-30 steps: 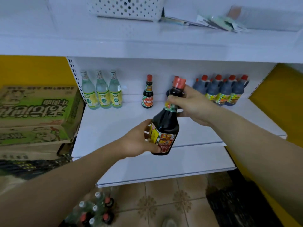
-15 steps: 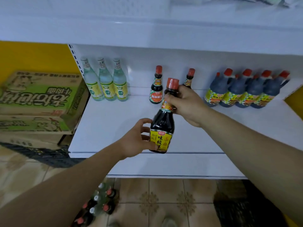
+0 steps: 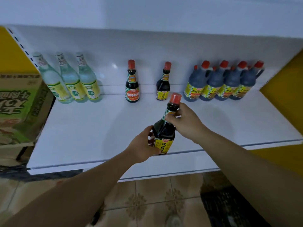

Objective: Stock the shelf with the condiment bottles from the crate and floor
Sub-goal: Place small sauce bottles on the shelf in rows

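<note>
A: Where was the soy sauce bottle (image 3: 164, 133) at that moment?

B: Off the shelf (image 3: 85, 131), held above its front part and tilted a little, red cap leaning away; the left grip (image 3: 141, 145) was curled round the labelled base, and the right grip (image 3: 184, 122) pinched the neck just under the cap

A: How should the set-down have gone, then?

B: I'd judge it belonged with the matching yellow-labelled bottle (image 3: 163, 86) at the back, between the green-labelled bottle (image 3: 132, 84) and the handled jugs (image 3: 221, 82); best to right it first, carry it in low, land the base flat just beside or in front of its twin, label outward; the right grip should steer while the left slipped out from under

A: Any risk?

B: It looked like glass over a hard shelf; a tilted landing could knock it into its neighbour; release only once it stood by itself
</note>
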